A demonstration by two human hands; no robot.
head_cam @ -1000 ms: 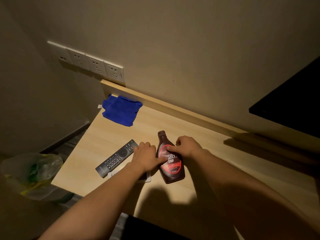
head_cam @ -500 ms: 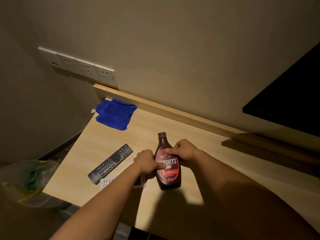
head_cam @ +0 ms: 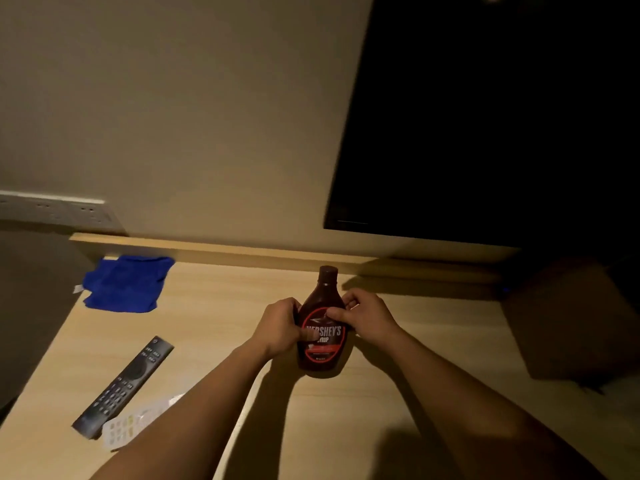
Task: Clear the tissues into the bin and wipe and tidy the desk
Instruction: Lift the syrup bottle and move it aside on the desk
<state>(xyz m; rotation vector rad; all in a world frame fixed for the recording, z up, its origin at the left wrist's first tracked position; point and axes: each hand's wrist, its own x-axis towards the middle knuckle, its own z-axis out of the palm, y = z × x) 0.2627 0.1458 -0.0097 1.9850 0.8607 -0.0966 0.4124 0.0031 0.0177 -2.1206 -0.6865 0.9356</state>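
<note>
Wooden desk (head_cam: 214, 327) under beige wall; both hands' fingers (head_cam: 337, 311) clasp the upright syrup bottle (head_cam: 322, 336).

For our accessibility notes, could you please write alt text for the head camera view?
Two bare hands, left hand and right hand, grip an upright Hershey's syrup bottle on a light wooden desk. A black remote control and blue cloth lie to the left.

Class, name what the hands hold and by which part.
The syrup bottle, upright on the desk: left hand and right hand clasp its labelled body.
</note>
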